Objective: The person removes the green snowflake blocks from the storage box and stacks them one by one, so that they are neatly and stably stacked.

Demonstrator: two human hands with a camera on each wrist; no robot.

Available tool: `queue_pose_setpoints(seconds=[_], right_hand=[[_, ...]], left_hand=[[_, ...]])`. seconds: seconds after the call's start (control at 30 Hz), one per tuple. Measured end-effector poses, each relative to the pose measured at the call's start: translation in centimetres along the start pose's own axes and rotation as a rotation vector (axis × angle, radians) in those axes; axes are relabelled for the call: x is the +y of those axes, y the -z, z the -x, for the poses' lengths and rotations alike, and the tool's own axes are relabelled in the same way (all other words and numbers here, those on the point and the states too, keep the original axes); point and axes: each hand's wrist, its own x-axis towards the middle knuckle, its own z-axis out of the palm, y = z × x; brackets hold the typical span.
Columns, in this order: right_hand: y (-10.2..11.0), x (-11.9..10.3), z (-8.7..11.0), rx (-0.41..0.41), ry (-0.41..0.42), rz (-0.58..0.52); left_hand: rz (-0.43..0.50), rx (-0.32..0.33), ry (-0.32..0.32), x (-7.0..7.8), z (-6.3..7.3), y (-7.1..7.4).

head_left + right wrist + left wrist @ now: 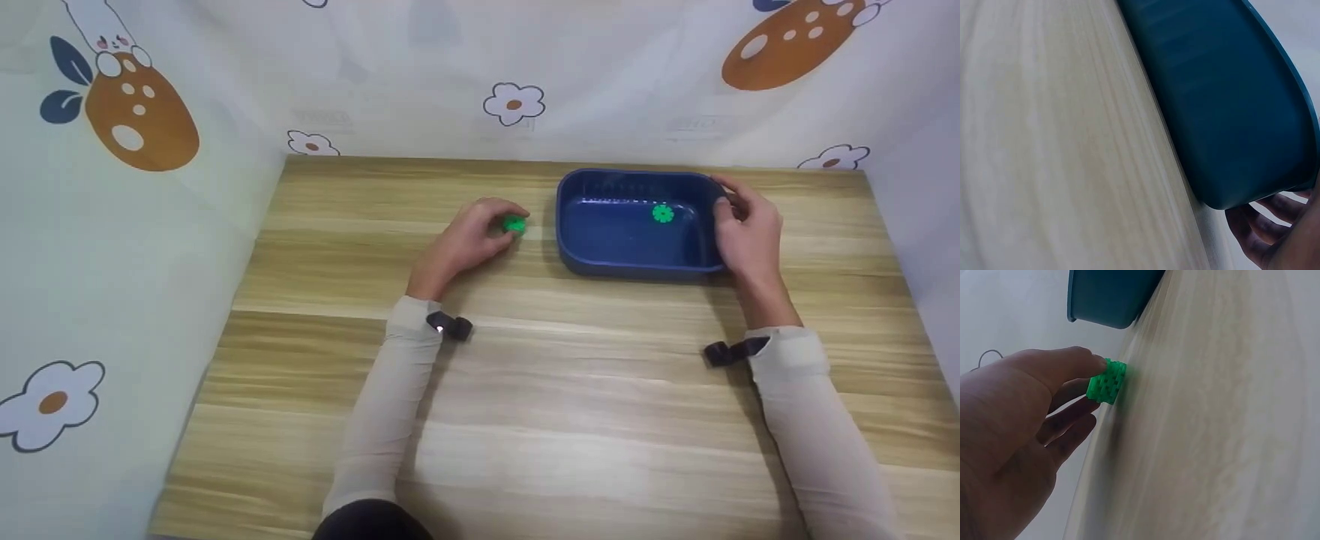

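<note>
My left hand (pixel 471 238) pinches a small stack of bright green snowflake discs (pixel 1107 381) between thumb and fingers, just left of the blue plastic bin (pixel 622 271). In the left wrist view the stack is at the tabletop; whether it touches the wood I cannot tell. My right hand (pixel 752 232) grips the bin's right end, thumb over the rim and fingers around the outside. A loose green snowflake disc (pixel 663 214) lies inside the bin, toward its right half. The right wrist view shows the bin's outer wall (pixel 1224 107) and fingers at its lower corner.
The bin stands on a wood-grain table (pixel 540 420), close to its back edge. A pale printed cloth (pixel 420 90) with flowers and orange fruit rises behind and along the left side. Small dark cameras sit on both wrists.
</note>
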Motion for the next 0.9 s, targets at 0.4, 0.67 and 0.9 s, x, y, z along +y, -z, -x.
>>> queue_pose_setpoints(seconds=[0.4, 0.67, 0.9], right_hand=[[-0.05, 0.13, -0.13, 0.000, -0.007, 0.000], [-0.04, 0.10, -0.07, 0.005, 0.008, 0.003], [0.02, 0.07, -0.05, 0.008, 0.016, 0.009]], left_hand=[[0.012, 0.002, -0.006, -0.14, 0.01, -0.01], [0.013, 0.007, -0.012, -0.17, 0.20, -0.02], [0.013, -0.005, -0.006, -0.13, 0.20, 0.03]])
